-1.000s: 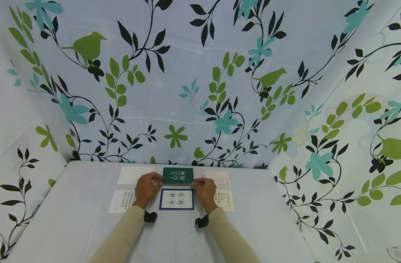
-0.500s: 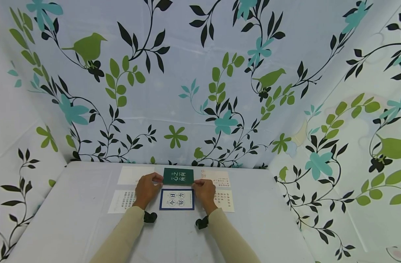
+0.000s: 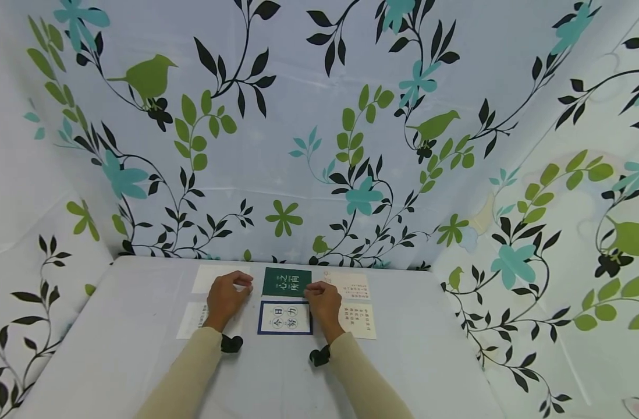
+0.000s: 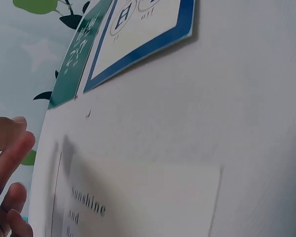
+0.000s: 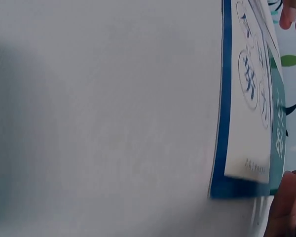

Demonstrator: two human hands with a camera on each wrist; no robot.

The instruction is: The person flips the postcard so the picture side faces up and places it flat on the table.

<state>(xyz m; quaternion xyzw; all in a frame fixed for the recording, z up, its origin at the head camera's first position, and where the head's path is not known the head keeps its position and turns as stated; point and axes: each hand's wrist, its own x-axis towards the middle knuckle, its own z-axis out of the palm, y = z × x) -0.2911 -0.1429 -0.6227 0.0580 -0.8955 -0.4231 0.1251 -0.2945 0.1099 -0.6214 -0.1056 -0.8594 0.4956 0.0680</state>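
Note:
A dark green card [image 3: 287,282] with white characters lies at the back middle of the table. Right in front of it is a white card with a blue border [image 3: 285,318]. My left hand [image 3: 227,299] is off the green card's left edge, over the left-hand cards; thumb and forefinger come close together with nothing between them in the left wrist view. At the green card's front right corner, the fingertips of my right hand [image 3: 323,302] overlap it, fingers loosely bent. The right wrist view has that thumb [image 5: 286,197] right beside the corner.
Pale cards flank the middle pair: an upper left card [image 3: 204,279], a lower left card [image 3: 191,320] with print, an upper right card [image 3: 353,285] and a lower right card [image 3: 358,320]. The white table [image 3: 277,378] ends at a leaf-patterned cloth [image 3: 309,227] behind.
My left hand has let go of the green card and moved left. My right fingertips have shifted slightly over the card's corner. The head view has turned a little.

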